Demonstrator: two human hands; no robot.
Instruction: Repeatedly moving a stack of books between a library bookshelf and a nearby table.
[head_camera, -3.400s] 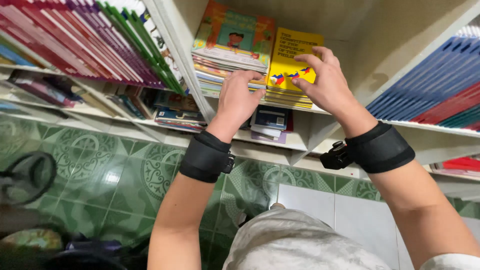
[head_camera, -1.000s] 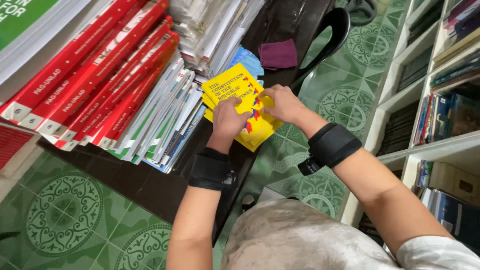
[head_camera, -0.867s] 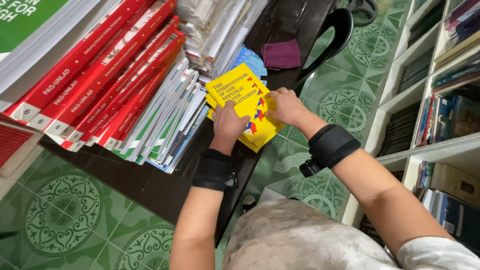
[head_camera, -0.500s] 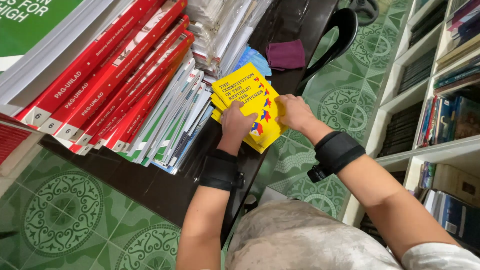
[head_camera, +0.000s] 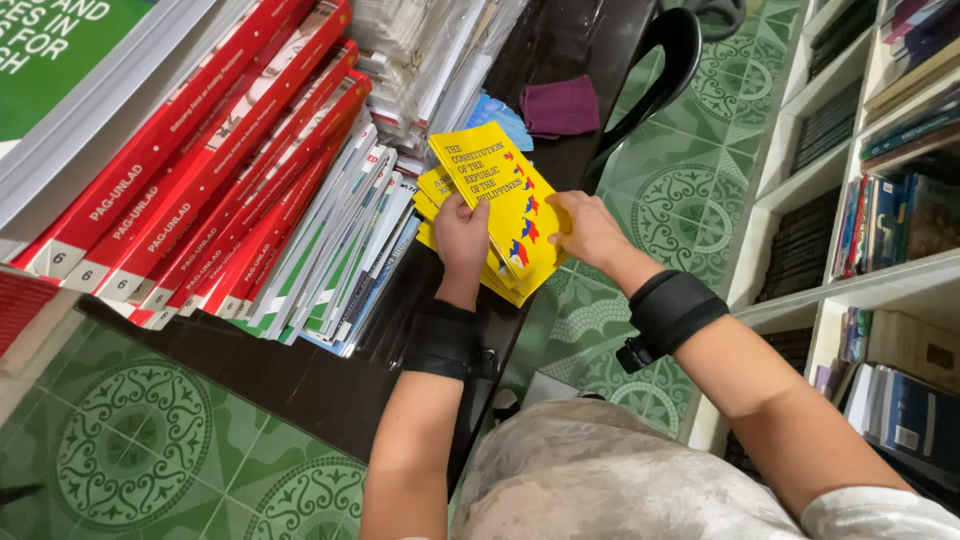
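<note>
Pretty bright, even light all over, seems to come from overhead, so shadows stay soft. The dark table (head_camera: 300, 370) top picks up a dull sheen, and the clear plastic-wrapped stacks (head_camera: 430, 50) throw some glare. Sharp in the middle; wide-angle lens bends the shelves (head_camera: 860, 280) and stretches things toward the edges.

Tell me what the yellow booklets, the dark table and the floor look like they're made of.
Yellow booklets: thin paper with soft, slightly glossy card covers, fanned between the left hand and right hand. Dark table: probably wood with a dark, faintly shiny finish. Floor: likely glazed ceramic tile, with green printed medallions and visible grout lines.
</note>
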